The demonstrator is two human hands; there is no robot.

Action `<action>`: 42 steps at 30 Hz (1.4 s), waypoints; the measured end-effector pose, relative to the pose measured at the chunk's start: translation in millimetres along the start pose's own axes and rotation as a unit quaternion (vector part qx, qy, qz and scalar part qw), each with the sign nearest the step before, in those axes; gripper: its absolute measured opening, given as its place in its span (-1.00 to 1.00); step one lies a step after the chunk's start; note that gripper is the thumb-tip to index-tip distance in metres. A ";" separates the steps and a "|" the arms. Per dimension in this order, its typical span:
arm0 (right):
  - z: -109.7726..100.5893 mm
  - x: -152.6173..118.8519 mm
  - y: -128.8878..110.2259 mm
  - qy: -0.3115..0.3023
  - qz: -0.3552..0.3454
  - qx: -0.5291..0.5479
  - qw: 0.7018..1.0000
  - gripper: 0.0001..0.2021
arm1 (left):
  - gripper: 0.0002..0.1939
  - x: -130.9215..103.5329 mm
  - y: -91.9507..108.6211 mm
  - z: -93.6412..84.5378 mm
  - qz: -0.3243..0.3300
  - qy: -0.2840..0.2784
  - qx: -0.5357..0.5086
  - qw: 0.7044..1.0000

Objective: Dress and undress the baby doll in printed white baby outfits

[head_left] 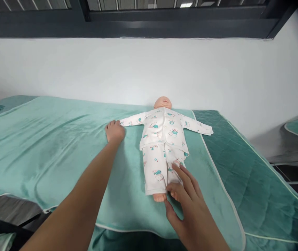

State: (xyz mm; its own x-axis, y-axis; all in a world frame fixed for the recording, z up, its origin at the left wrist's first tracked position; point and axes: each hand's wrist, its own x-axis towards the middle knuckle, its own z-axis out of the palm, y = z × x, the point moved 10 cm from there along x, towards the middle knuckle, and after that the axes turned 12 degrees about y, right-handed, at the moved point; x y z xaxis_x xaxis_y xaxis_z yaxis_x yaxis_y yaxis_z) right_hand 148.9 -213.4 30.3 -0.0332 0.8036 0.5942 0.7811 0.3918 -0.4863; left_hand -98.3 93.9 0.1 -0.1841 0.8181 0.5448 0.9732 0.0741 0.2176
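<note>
A baby doll (162,129) lies on its back, head toward the wall, dressed in a white printed top and matching trousers (154,170). Its arms stretch out to both sides. My left hand (115,131) is closed at the cuff of the doll's sleeve (133,120) on the left; the fingertips are hidden. Over the lower trouser leg on the right is my right hand (188,198), its fingers apart and the thumb beside the foot. That hand partly covers the leg and foot. The other bare foot (159,197) pokes out of its trouser leg.
Beneath the doll spreads a light green blanket (60,150) with a pale edge, wrinkled on the left. A darker green quilted cover (256,177) shows at the right. Behind stands a white wall (138,69) under a dark metal frame (164,26).
</note>
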 end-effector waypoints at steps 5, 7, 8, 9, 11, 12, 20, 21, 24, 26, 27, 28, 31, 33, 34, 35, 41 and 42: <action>12.6 -8.6 3.2 0.001 -0.002 -0.043 0.999 -0.73 | -0.54 -0.5 0.3 -1.5 0.000 0.004 -0.011 1.000; 13.8 -8.0 5.9 0.023 0.014 -0.047 0.999 -0.78 | -0.54 -0.6 1.0 -2.0 0.000 0.005 -0.015 1.000; 14.4 -6.9 6.9 0.032 0.022 -0.046 0.998 -0.80 | -0.55 -0.6 1.3 -2.4 0.000 0.006 -0.017 1.000; 15.2 -5.6 7.5 0.037 0.029 -0.043 0.998 -0.82 | -0.55 -0.5 1.5 -2.7 0.000 0.007 -0.019 1.000; 16.2 -3.0 7.4 0.046 0.035 -0.036 0.998 -0.82 | -0.55 -0.6 1.8 -3.2 -0.001 0.008 -0.022 1.000; 16.4 -2.0 6.8 0.050 0.035 -0.032 0.998 -0.82 | -0.55 -0.7 1.9 -3.2 -0.002 0.007 -0.024 1.000; 1.6 -8.0 -9.8 0.091 0.009 0.007 0.996 -0.72 | -0.56 -1.4 1.5 -4.0 -0.002 0.008 -0.027 1.000; -1.0 -8.9 -12.6 0.096 0.003 0.009 0.995 -0.70 | -0.57 -1.3 1.7 -4.0 0.000 0.007 -0.026 1.000; -6.2 -10.7 -16.3 0.108 -0.007 0.007 0.994 -0.68 | -0.57 -1.1 1.7 -3.2 0.000 0.003 -0.027 1.000; -7.3 -12.2 -13.6 0.112 -0.001 -0.001 0.994 -0.70 | -0.56 -1.0 1.1 -2.4 -0.004 0.001 -0.031 1.000; -7.1 -13.5 -11.5 0.112 0.005 -0.005 0.994 -0.72 | -0.57 -0.9 0.6 -2.1 -0.006 0.001 -0.031 0.999; -6.9 -15.1 -9.6 0.110 0.010 -0.008 0.994 -0.74 | -0.57 -0.7 0.4 -1.8 -0.007 0.002 -0.031 0.999; -8.3 -22.2 -6.5 0.104 0.019 0.004 0.994 -0.74 | -0.58 -0.1 -0.3 0.2 -0.008 0.002 -0.021 1.000; -10.9 -27.6 -2.4 0.101 0.035 0.037 0.994 -0.69 | -0.59 0.2 -0.9 2.2 -0.008 -0.001 -0.015 1.000; -12.1 -30.1 1.9 0.100 0.050 0.054 0.992 -0.67 | -0.59 0.4 -1.1 2.8 -0.008 -0.001 -0.014 1.000; -13.7 -32.4 8.2 0.105 0.070 0.067 0.990 -0.66 | -0.59 0.5 -1.1 3.0 -0.008 -0.001 -0.014 1.000; -12.5 -40.1 51.9 0.141 0.161 0.010 0.977 -0.69 | -0.60 0.7 0.8 -0.1 0.000 0.009 -0.014 1.000; -8.1 -40.4 57.3 0.129 0.170 0.000 0.977 -0.68 | -0.61 0.7 0.8 -0.2 0.000 0.009 -0.013 1.000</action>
State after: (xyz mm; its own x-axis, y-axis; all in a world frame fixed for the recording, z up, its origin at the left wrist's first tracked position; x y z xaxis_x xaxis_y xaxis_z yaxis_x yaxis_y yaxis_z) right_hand 200.1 -227.0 -16.3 0.3859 0.7480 0.5400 0.7195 0.1223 -0.6837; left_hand -97.7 94.4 0.9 -0.1862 0.8077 0.5594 0.9696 0.0590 0.2374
